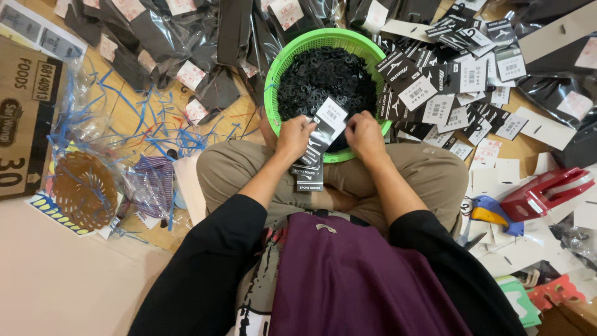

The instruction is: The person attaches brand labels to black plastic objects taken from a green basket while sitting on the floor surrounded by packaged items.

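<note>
Pinching one black-and-white card tag [326, 127] between both hands, left hand [295, 135] and right hand [365, 135], over the green basket [280, 62] of black hooks, with a finished-looking tag pile [448, 87] alongside, many seemingly left.

Bright, even indoor light, sharp focus, soft shadows, glare on plastic bags [168, 37], wide-angle edge distortion.
</note>
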